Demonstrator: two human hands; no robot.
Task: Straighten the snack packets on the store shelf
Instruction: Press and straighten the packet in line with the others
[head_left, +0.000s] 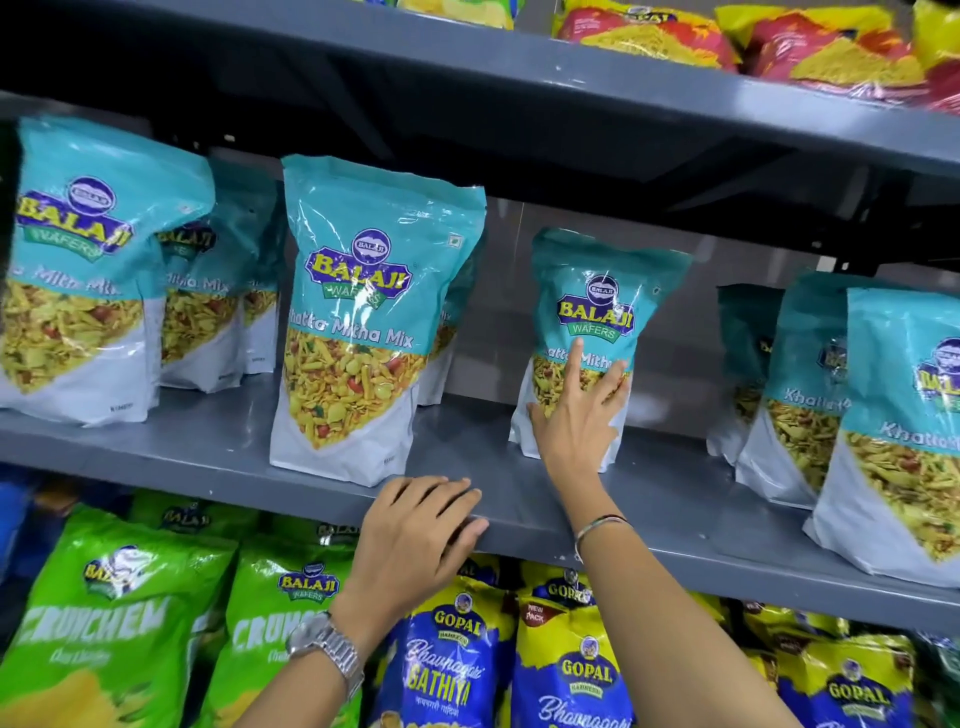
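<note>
Teal-and-white Khatta Mitha Mix packets stand on the grey middle shelf (218, 441). One packet (597, 301) stands set back near the middle, leaning slightly. My right hand (576, 415) lies flat against its lower front with the fingers spread, not gripping it. A larger-looking packet (358, 322) stands to its left near the shelf's front. My left hand (415, 535) rests on the shelf's front edge with the fingers curled over the lip, holding no packet.
More teal packets stand at the far left (78, 270) and the far right (893, 415). Green Crunchem bags (119, 623) and blue-yellow Gopal bags (566, 670) fill the shelf below. Red-yellow bags (649, 36) lie on the shelf above.
</note>
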